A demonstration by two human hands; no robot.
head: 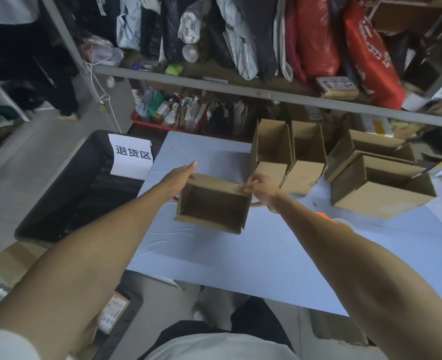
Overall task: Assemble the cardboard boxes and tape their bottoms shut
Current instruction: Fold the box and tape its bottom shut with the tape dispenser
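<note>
A small cardboard box (213, 203) sits held between both hands over the middle of the counter (240, 255), toward its far edge, its open side turned up at the camera so the hollow inside shows. That pose suggests the walls have been squared up and the flaps are being handled at the far side. The left hand (179, 178) lies flat along the box's far-left corner, fingers (191, 166) straight and together, bracing the wall, with the thumb seemingly under the left side. The right hand (262, 188) is at the far-right corner, its fingers (251, 184) curled and pinching the top rim of the cardboard there, probably to keep the shape from collapsing. Toward the counter's far right corner stand other boxes (290, 154), upright and open, apparently assembled. An orange object (326, 216), perhaps a tape dispenser, peeks from behind the right forearm, near the right edge.
</note>
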